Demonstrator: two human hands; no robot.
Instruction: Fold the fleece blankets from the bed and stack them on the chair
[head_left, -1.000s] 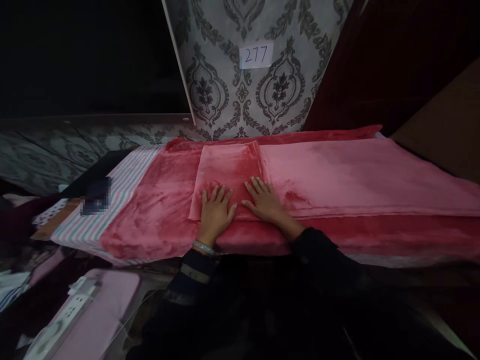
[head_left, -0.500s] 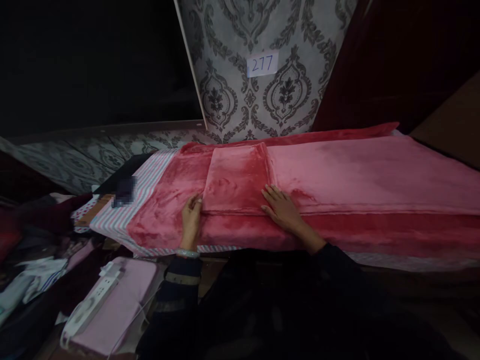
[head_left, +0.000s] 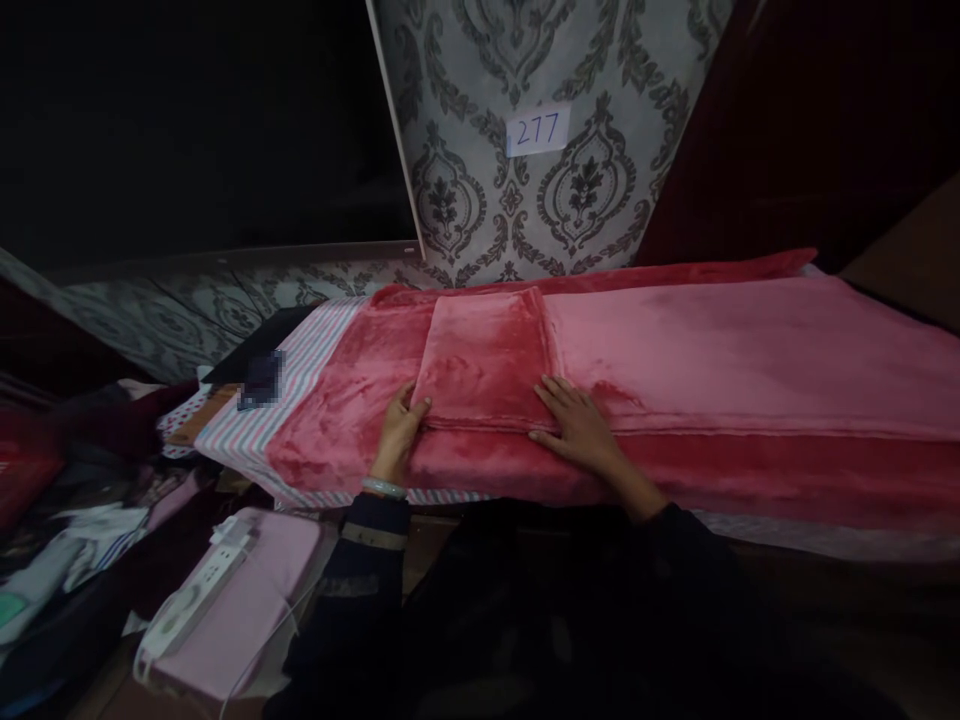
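Observation:
A long red and pink plush blanket [head_left: 712, 350] lies over a striped cloth [head_left: 300, 375]. Its left part is folded over into a rectangular section [head_left: 484, 350] with layered front edges. My left hand [head_left: 399, 430] is at the front left corner of that section, thumb and fingers apart, the thumb touching the edge; no grip on the fabric shows. Flat on the front right side of the section rests my right hand [head_left: 581, 425], its fingers spread and pointing up and left.
A dark screen [head_left: 210, 120] stands behind at the left. Below left, a white power strip [head_left: 199, 590] with cables lies on a pink padded surface [head_left: 255, 600]. Piled clothes [head_left: 97, 540] are at the far left. A paper marked 277 [head_left: 538, 130] is on the wall.
My left hand has turned and opened, its thumb now reaching onto the folded section's corner. My right hand stays beside the right edge. The whole view has shifted slightly.

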